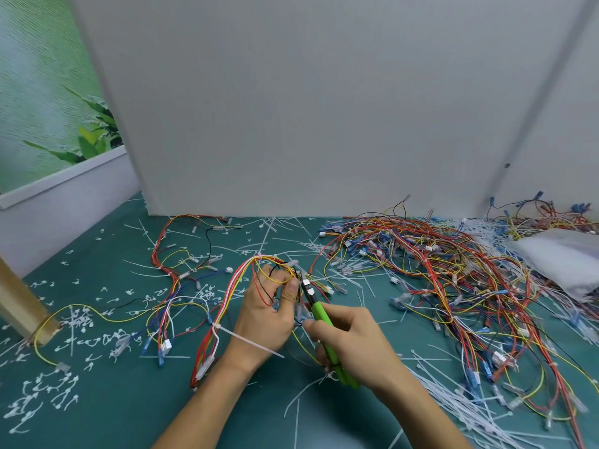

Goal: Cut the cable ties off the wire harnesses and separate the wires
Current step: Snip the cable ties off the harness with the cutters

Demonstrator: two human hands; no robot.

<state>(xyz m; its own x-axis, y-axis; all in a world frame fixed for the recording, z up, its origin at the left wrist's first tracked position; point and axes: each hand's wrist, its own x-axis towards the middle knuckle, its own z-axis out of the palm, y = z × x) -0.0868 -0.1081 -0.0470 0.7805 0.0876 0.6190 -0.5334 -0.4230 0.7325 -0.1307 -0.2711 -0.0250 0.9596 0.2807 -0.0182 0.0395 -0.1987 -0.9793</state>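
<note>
Currently, the left hand (265, 314) holds a looped wire harness of red, yellow and white wires (227, 296) just above the dark green table (129, 400). Its fingers (289, 291) are curled round the bundle, and the thumb pins the wires against the other fingers near the top of the loop. From this grip the harness arches up and over, then runs down on the left of the wrist. A long white cable tie (249, 341) is fastened round that lower run, with its tail crossing in front of the left wrist.

The right hand (353, 343) grips the green-handled cutters (321, 315), its fingers wrapped closed round both handles. The dark cutter tip points away from the person and lies just beside the left thumb, among the pinned wires. Whether the blades have a tie between them cannot be told.

A large tangled pile of multicoloured harnesses (437, 270) lies on the table to the right. A smaller loose harness (175, 270) lies to the left. Short white tie offcuts (48, 390) are scattered across the surface. A grey upright panel (291, 108) stands behind.
</note>
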